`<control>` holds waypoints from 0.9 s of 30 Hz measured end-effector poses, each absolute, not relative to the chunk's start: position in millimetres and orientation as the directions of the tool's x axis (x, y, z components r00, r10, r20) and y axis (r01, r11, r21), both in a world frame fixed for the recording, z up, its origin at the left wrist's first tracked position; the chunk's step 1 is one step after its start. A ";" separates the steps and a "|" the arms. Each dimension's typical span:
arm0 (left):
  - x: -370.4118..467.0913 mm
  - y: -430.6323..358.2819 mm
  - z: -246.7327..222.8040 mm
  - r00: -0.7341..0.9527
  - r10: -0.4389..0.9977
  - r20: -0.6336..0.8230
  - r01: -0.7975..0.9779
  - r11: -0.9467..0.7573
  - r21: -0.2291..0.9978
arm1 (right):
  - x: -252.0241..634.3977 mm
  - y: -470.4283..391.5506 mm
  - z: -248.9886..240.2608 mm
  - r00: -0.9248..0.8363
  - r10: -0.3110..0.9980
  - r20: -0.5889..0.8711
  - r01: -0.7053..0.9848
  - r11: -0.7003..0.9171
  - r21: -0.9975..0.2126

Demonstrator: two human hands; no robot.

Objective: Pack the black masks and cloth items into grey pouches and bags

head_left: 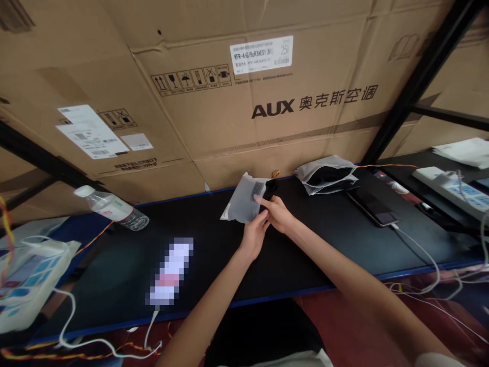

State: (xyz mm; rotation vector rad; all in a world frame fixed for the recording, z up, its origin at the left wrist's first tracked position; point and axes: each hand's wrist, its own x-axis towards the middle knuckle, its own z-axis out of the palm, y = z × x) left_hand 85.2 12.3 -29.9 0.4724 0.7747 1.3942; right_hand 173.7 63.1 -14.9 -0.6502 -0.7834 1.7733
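Over the black tabletop I hold a small frosted plastic bag (240, 203) with a dark label or print near its right end. My left hand (254, 239) grips its lower right corner, thumb and fingers closed. At the same end, my right hand (281, 215) pinches the bag's edge, with a finger lying across its face. Something black (271, 188) shows just behind the right fingers at that end; what it is I cannot make out. Further right lie frosted pouches (324, 165) with black contents at their open ends, apart from both hands.
A large AUX cardboard box (214, 122) walls off the back. A water bottle (114, 208) lies on the left, near a blurred lit phone (171, 272) on a cable. To the right are a dark phone (373, 205) on a white cable and a power strip (454, 191). Black shelf posts flank the table.
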 end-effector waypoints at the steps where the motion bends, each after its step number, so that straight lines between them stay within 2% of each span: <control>1: 80.5 14.0 -28.2 -0.009 0.976 -0.216 -0.719 0.144 0.680 | 174.9 63.9 -15.5 -0.332 0.941 -0.071 -0.585 -0.265 -0.767; 3: 71.3 18.8 -25.5 -0.086 0.965 -0.247 -0.764 0.095 0.638 | 175.9 65.0 -17.5 -0.371 0.921 -0.114 -0.568 -0.323 -0.757; 6: 63.2 24.8 -24.7 -0.176 0.929 -0.326 -0.766 0.078 0.638 | 174.9 65.1 -20.6 -0.436 0.878 -0.198 -0.539 -0.431 -0.723; 9: 61.9 25.1 -25.1 -0.156 0.925 -0.347 -0.768 0.107 0.632 | 172.8 63.9 -22.8 -0.494 0.832 -0.254 -0.517 -0.516 -0.683; 14: 62.0 20.0 -24.5 -0.182 0.940 -0.288 -0.767 0.048 0.640 | 168.8 61.5 -24.8 -0.528 0.807 -0.264 -0.497 -0.546 -0.675; 21: 57.8 5.0 -28.5 -0.042 0.957 -0.288 -0.662 0.190 0.725 | 167.7 62.0 -25.8 -0.467 0.826 -0.316 -0.508 -0.544 -0.668; 24: 36.0 -19.2 -12.2 0.149 0.927 -0.344 -0.466 0.373 0.802 | 164.1 61.5 -25.8 -0.470 0.819 -0.328 -0.506 -0.555 -0.660; 26: 18.0 -34.7 8.1 0.240 0.832 -0.500 -0.099 0.533 0.840 | 160.5 60.8 -25.6 -0.454 0.827 -0.333 -0.493 -0.544 -0.679; 27: 11.2 -39.5 19.3 0.191 0.827 -0.529 0.126 0.514 0.848 | 158.9 60.3 -25.8 -0.455 0.826 -0.331 -0.482 -0.542 -0.689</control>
